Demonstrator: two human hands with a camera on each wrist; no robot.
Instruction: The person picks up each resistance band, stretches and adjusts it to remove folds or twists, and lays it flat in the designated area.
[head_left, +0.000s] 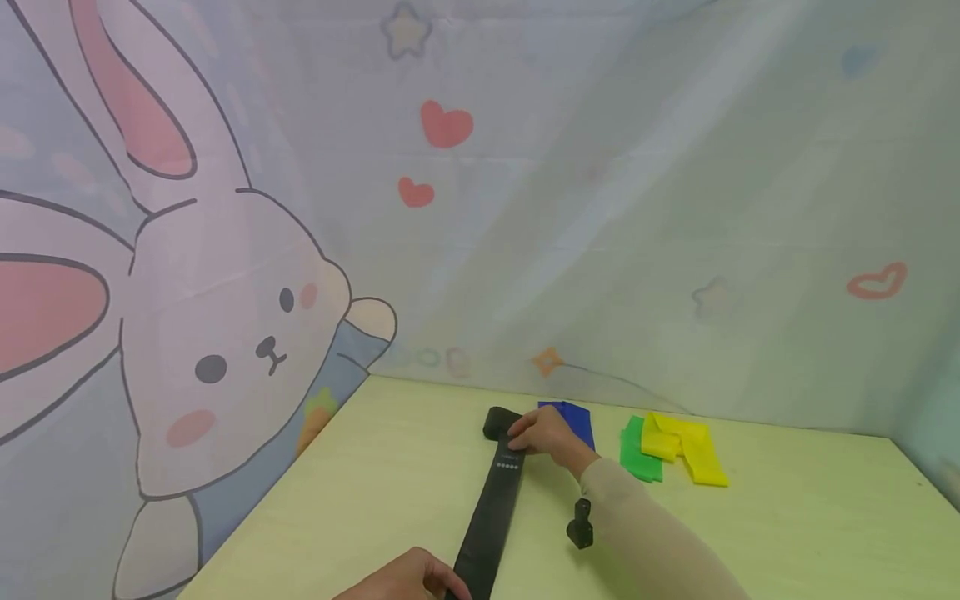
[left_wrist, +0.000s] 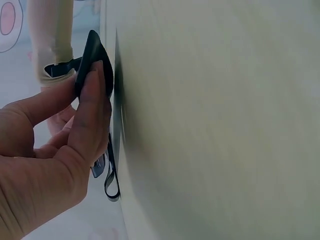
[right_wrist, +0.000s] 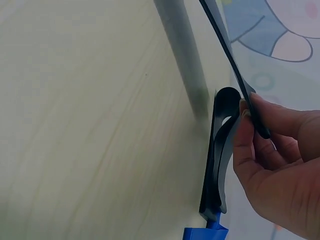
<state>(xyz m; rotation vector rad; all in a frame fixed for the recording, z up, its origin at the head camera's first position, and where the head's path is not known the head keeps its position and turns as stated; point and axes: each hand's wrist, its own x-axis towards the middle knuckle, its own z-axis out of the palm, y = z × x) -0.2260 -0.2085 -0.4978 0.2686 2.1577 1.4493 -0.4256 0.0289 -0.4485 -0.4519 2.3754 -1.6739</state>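
A long, flat black band (head_left: 495, 504) of smooth, rubbery material lies stretched lengthwise on the pale wooden bench (head_left: 787, 533), running from the near edge away toward the far wall. It is a closed loop pressed flat, two thin layers one on the other. A row of small pale dots and faint print marks its upper face near the far end. That far end curls up and over into a rounded fold, where the right hand (head_left: 543, 433) pinches it between fingers and thumb. The near end is pinched by the left hand (head_left: 408, 579) at the bench's front edge, lifted slightly off the surface.
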